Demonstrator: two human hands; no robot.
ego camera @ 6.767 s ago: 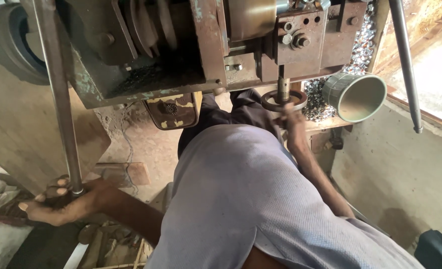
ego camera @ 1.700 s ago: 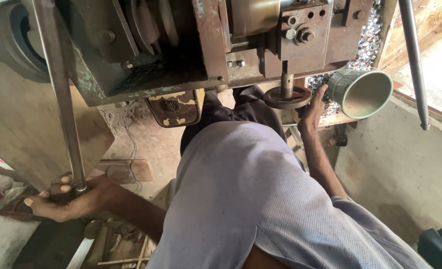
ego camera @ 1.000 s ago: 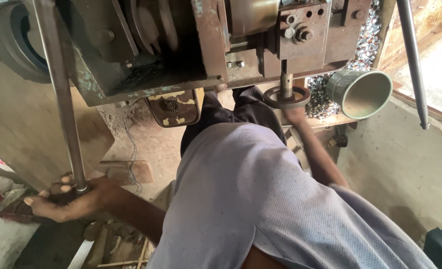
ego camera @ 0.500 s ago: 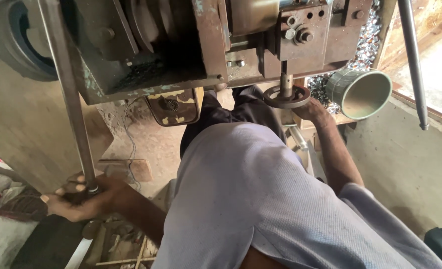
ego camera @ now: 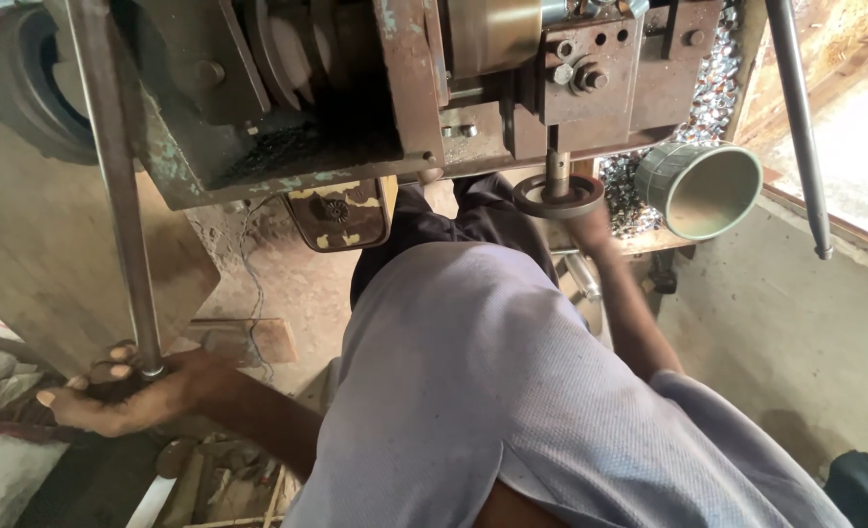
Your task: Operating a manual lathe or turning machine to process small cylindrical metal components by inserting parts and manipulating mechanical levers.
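Rusty steel press machine (ego camera: 404, 88) is filling the top of the view, w/ a long grey lever rod (ego camera: 121, 196) hanging down at its left side. Left hand (ego camera: 126, 396) is cupping the rod's lower end, fingers curling loosely round it, thumb pointing out left; grip looks partly open, not a tight fist. Right hand (ego camera: 590, 230) is reaching up under the round dark die ring (ego camera: 559, 196) on the vertical spindle at centre-right; fingers are hiding behind/under the ring, so can't tell if they're closing on anything or just touching it. Metal cup (ego camera: 703, 188), mouth facing the camera, is lying just beside that ring to the right, w/ a heap of shiny small metal pieces (ego camera: 708, 78) behind it. Person's grey shirt (ego camera: 512, 401) is covering the lower middle. Second thin rod (ego camera: 796, 127) is slanting down at far right.
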